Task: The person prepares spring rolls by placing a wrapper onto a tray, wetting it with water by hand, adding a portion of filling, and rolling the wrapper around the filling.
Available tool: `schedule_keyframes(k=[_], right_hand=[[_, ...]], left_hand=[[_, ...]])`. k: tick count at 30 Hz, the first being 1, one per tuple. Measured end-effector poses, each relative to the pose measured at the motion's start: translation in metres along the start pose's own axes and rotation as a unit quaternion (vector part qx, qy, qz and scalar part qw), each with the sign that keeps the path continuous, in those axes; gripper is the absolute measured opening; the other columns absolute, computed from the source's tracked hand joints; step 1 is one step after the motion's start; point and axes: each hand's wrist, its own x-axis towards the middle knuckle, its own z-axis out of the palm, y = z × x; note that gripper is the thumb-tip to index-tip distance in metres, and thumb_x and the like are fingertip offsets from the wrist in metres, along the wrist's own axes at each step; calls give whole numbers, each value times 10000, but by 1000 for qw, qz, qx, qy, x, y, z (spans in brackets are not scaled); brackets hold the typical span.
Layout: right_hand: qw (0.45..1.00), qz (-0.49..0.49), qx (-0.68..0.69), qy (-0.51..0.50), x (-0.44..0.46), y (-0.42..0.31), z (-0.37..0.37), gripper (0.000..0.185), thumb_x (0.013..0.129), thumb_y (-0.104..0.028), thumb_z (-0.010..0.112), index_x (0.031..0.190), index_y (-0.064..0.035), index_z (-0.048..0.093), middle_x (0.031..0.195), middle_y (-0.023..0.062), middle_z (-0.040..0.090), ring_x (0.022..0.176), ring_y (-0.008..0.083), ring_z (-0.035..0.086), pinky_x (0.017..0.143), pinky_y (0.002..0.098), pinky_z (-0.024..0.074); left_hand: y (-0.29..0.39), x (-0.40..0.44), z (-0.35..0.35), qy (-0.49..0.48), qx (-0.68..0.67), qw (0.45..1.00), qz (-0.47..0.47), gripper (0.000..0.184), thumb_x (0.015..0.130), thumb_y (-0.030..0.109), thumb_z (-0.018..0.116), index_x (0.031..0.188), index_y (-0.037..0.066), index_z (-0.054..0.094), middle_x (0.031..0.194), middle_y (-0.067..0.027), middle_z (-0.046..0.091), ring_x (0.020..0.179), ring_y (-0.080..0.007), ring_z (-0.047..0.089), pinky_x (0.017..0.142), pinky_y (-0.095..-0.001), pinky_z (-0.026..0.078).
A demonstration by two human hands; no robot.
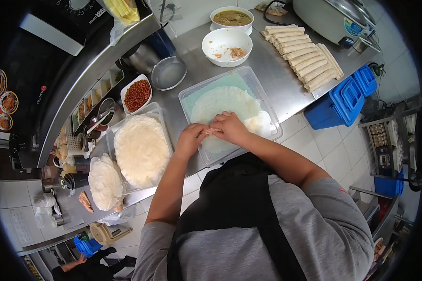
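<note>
My left hand [192, 138] and my right hand [230, 127] meet over a thin round wrapper [220, 100], fingers bent inward. Between their fingertips is a small strip of pinkish meat filling [213, 132], pinched from both sides and partly hidden. The wrapper lies on a pale green sheet on a clear plastic lid or tray [184, 100]. A whiter piece of wrapper [260, 122] shows by my right wrist. Beyond my hands stands a white bowl [211, 47] with a little filling left in it. To the left, a stack of round wrappers [143, 150] sits in a plastic container.
Rolled wrappers [309, 58] lie in rows at the back right, near a large cooker [335, 18]. A bowl of soup [231, 18] stands behind the white bowl. Red-brown nuts or beans [137, 95] fill a dish at left. Blue bins [335, 103] stand on the floor. Another person [94, 267] is at lower left.
</note>
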Motion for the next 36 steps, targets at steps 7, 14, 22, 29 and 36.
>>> schedule_keyframes(k=[7,14,22,29,36], right_hand=[[1000,-9,-1,19,-12,10,-3,318,768,-219,767,1066,-139,688,1100,1,614,1096,227,544,909,409,411],[993,-13,-22,115,-23,11,-16,315,778,-188,758,1079,-145,676,1105,18,610,1072,228,558,907,406,414],[993,0,-22,115,-39,21,-34,318,778,-174,761,1083,-134,680,1060,14,612,1030,234,578,890,400,420],[999,33,5,27,-48,32,-41,303,782,-179,771,1073,-139,694,1105,21,626,1053,235,581,915,413,423],[990,-60,63,108,-46,36,-39,244,772,-120,777,1000,-84,697,1011,62,663,943,281,618,827,393,506]], left_hand=[[10,3,11,77,-3,994,80,400,769,135,797,1155,99,700,1055,-95,684,974,-284,644,865,-376,522],[21,9,21,91,77,991,60,395,745,236,798,1133,181,748,1035,-20,682,953,-234,621,846,-359,509],[38,11,20,58,166,984,40,431,754,331,777,1180,276,735,1049,14,655,924,-226,599,814,-363,495],[45,18,35,88,184,977,55,389,784,387,740,1164,302,739,1044,22,657,1004,-221,594,847,-391,474],[48,26,51,65,174,980,77,290,786,347,750,1055,238,766,1053,29,675,974,-203,622,851,-372,452]])
